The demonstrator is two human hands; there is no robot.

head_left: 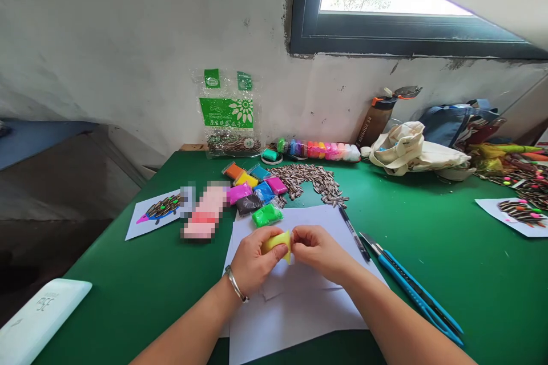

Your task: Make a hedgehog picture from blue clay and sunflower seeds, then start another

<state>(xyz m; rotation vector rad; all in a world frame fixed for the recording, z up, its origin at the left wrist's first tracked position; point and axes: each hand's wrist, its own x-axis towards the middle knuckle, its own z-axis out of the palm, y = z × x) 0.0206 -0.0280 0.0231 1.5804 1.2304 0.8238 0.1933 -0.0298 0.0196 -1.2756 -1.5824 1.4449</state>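
A pale yellow packet of modelling clay (277,241) is held over white paper. My left hand (252,262) wraps round its body, thumb in front and fingers behind. At the packet's right end, my right hand (315,248) pinches the wrapper edge, though its fingertips are partly hidden. Beneath both hands lie sheets of white paper (295,325). Just beyond, a bright green clay packet (268,215) rests at the paper's top edge. A black pen (354,234) lies along the right side of the sheets.
Several coloured clay packets (248,203) and a heap of sunflower seeds (317,179) lie behind the paper. Blue-handled scissors (419,291) and a utility knife (385,251) are at right. A seed-decorated card (160,208) lies left; a seed bag (229,120) leans on the wall.
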